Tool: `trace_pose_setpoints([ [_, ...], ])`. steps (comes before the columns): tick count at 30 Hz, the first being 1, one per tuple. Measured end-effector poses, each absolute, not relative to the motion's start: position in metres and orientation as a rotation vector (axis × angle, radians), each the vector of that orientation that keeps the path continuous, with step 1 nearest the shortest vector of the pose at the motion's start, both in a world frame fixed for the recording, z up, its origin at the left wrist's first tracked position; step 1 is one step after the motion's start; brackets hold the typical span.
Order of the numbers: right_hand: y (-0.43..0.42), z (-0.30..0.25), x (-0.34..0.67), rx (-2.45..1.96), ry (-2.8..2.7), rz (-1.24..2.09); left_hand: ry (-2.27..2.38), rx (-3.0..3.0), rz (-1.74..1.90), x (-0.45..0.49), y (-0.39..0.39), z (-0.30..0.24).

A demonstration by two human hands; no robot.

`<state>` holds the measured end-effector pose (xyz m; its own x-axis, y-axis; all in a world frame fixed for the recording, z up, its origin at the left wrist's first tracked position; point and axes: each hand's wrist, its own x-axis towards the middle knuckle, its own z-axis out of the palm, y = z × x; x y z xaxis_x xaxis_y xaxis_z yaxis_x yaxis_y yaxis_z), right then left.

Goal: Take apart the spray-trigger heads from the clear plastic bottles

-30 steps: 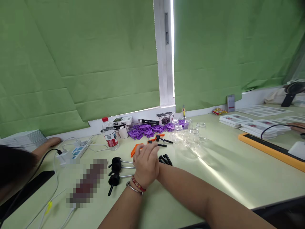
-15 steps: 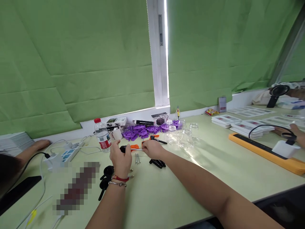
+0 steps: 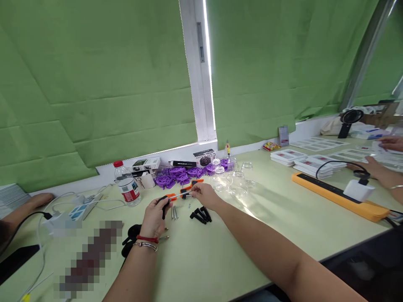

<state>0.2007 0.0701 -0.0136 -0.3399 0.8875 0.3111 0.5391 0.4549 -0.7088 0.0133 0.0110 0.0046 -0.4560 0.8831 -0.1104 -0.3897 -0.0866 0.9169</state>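
In the left middle of the table, my left hand (image 3: 154, 216) is closed around a black part (image 3: 164, 205) with a slim metal rod (image 3: 180, 195) running out of it to the right. At the rod's far end, the fingers of my right hand (image 3: 205, 195) are pinched; their exact hold is partly hidden. Below the rod lie several long metal bolts (image 3: 174, 212). Black plastic pegs (image 3: 200, 215) rest below my right hand. Orange-and-black pieces (image 3: 197, 183) lie behind the rod. Round black parts (image 3: 130, 237) with brass-coloured tips sit beside my left wrist.
Purple plastic parts (image 3: 179, 175) are piled by the wall, with clear cups (image 3: 237, 178) to their right. A water bottle (image 3: 127, 186) stands at left near a power strip (image 3: 85, 207). An orange bar (image 3: 336, 197) lies at right, near another person's hand (image 3: 371, 167).
The view has shifted slightly to the right. My left hand has turned, so the black part now shows in it. My right hand no longer covers the black pegs, and all of them show.
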Motion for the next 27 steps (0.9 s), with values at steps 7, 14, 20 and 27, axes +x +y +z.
trace_pose_setpoints([
  [7, 0.069, -0.019, 0.184, -1.434, -2.353, 0.429, 1.181, 0.581, 1.975, 0.007, 0.024, -0.01],
  [14, 0.067, -0.02, 0.168, -1.485, -2.431, 0.345, 1.29, 0.645, 1.971, 0.008, 0.023, -0.014],
  [20, 0.066, -0.019, 0.167, -1.5, -2.466, 0.307, 1.319, 0.655, 1.966, 0.008, 0.022, -0.011],
  [27, 0.065, -0.02, 0.168, -1.48, -2.479, 0.302, 1.332, 0.657, 1.97, 0.008, 0.022, -0.013],
])
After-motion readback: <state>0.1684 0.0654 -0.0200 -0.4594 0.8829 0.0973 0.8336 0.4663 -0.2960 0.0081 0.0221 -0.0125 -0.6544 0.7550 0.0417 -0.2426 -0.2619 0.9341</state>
